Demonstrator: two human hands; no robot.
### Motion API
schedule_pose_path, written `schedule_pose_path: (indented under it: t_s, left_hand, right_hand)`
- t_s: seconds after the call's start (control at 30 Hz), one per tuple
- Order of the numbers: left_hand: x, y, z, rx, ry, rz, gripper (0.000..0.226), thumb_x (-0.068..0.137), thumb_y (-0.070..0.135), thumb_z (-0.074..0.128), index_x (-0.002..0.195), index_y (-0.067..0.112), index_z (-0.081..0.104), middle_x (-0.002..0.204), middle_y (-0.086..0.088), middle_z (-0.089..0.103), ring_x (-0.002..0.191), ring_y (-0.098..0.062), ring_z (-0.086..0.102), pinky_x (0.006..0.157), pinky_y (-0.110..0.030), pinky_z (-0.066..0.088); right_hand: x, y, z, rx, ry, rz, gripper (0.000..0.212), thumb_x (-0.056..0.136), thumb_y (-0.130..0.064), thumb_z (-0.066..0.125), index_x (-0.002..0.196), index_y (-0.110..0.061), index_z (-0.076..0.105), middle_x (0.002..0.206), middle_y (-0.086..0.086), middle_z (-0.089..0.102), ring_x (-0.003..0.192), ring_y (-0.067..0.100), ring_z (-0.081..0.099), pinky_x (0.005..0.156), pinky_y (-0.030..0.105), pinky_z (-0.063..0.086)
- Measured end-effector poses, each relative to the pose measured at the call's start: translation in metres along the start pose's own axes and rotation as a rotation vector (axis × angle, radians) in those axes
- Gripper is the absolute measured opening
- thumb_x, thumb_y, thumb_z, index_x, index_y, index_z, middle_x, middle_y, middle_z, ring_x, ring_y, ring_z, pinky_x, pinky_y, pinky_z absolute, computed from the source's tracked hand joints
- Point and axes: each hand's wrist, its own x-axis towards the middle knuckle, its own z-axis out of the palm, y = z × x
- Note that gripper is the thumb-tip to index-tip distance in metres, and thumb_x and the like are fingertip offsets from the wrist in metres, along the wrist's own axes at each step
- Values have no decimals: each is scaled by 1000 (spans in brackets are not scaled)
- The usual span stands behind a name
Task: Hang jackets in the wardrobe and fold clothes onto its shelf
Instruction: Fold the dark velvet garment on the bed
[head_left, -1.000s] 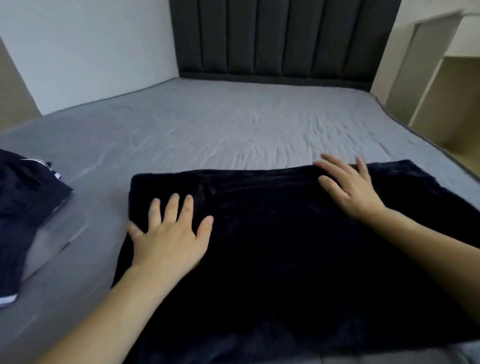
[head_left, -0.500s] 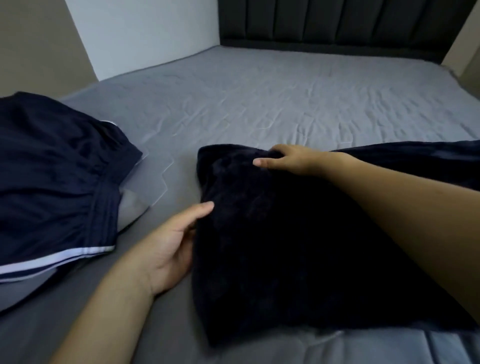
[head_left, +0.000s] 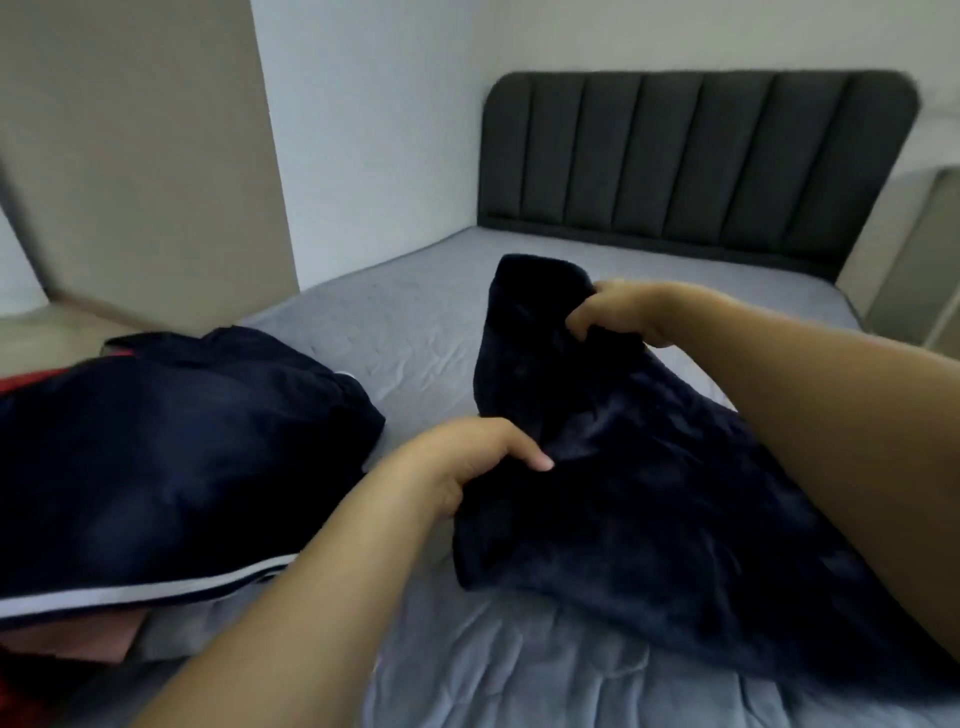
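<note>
Both hands had gone from lying along the left edge of the dark fleece garment (head_left: 649, 467) to gripping it and raising that end off the bed (head_left: 415, 353). The left hand (head_left: 467, 462) had its fingers curled round the near corner of that edge; the right hand (head_left: 618, 312), reaching across from the other side, pinched the far corner, higher up. The rest of the garment trailed down to the right and still lay on the mattress under the right forearm, so its long axis ran from the hands toward the person's right. By my judgement the lifted left end would be carried rightward over the resting part. A navy striped garment (head_left: 171, 467) lay well apart to the left, beside the left forearm
</note>
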Motion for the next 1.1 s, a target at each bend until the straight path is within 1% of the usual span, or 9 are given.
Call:
schedule_pose_path:
  t_s: [0.13, 0.23, 0.33, 0.43, 0.7, 0.77, 0.9, 1.0, 1.1]
  left_hand:
    - [-42, 38, 5, 164, 135, 194, 40, 71, 17, 82, 109, 13, 70, 93, -7, 76, 84, -27, 73, 82, -42, 58]
    - [-78, 57, 21, 401, 156, 221, 35, 70, 26, 81, 103, 21, 69, 88, -1, 75, 78, -22, 72, 60, -30, 56]
    - [-113, 100, 42, 535, 279, 364, 20, 62, 13, 68, 82, 12, 66, 70, -4, 68, 61, -21, 65, 50, -24, 48]
    - [-150, 159, 66, 665, 525, 562, 13, 51, 16, 54, 63, 10, 53, 52, -1, 51, 49, -21, 50, 46, -18, 34]
    - [-191, 268, 90, 1093, 1032, 750, 10, 67, 16, 50, 76, 16, 55, 74, 0, 58, 62, -20, 52, 52, -25, 32]
    - [-180, 274, 84, 1153, 1064, 710, 9, 70, 14, 50, 77, 16, 54, 75, 0, 58, 62, -19, 51, 51, -26, 32]
    - [-142, 265, 61, 1164, 1026, 618, 8, 75, 10, 49, 81, 15, 52, 80, -2, 57, 65, -20, 50, 51, -27, 32]
    - [-117, 260, 40, 1135, 1033, 610, 10, 79, 6, 48, 83, 15, 53, 80, -2, 56, 65, -20, 49, 52, -27, 33]
    - [-121, 278, 23, 1091, 1160, 690, 12, 77, 5, 49, 74, 16, 45, 76, -3, 52, 65, -22, 48, 52, -27, 30]
  right_hand:
    - [-56, -26, -58, 206, 418, -55, 23, 51, 4, 48, 69, -5, 59, 60, 12, 56, 44, 27, 56, 44, 28, 47]
    - [-95, -29, -95, 341, 654, -50, 20, 60, 10, 47, 72, -6, 52, 64, 12, 50, 52, 25, 49, 40, 18, 37]
    - [-133, -24, -131, 502, 766, -18, 10, 73, 2, 48, 80, -4, 52, 61, 9, 47, 50, 21, 46, 36, 16, 32]
    - [-170, -26, -172, 622, 779, -82, 12, 82, 0, 45, 73, -8, 46, 65, 4, 42, 52, 15, 41, 38, 17, 35]
    - [-229, -29, -220, 728, 731, -52, 18, 74, 4, 41, 61, -7, 36, 67, 9, 38, 60, 24, 39, 51, 27, 32]
    - [-231, -29, -211, 794, 654, 18, 5, 63, -3, 41, 62, -8, 41, 68, 10, 45, 62, 26, 45, 54, 29, 34]
    - [-198, -29, -193, 797, 586, 70, 22, 63, 0, 39, 82, 1, 50, 86, 16, 55, 76, 35, 55, 70, 39, 52]
    - [-162, -43, -185, 762, 607, 80, 24, 75, 6, 39, 97, 5, 48, 98, 20, 51, 90, 39, 54, 91, 46, 49]
    - [-133, -66, -198, 813, 627, 32, 34, 77, 6, 46, 110, 5, 53, 118, 20, 55, 106, 40, 56, 97, 47, 48]
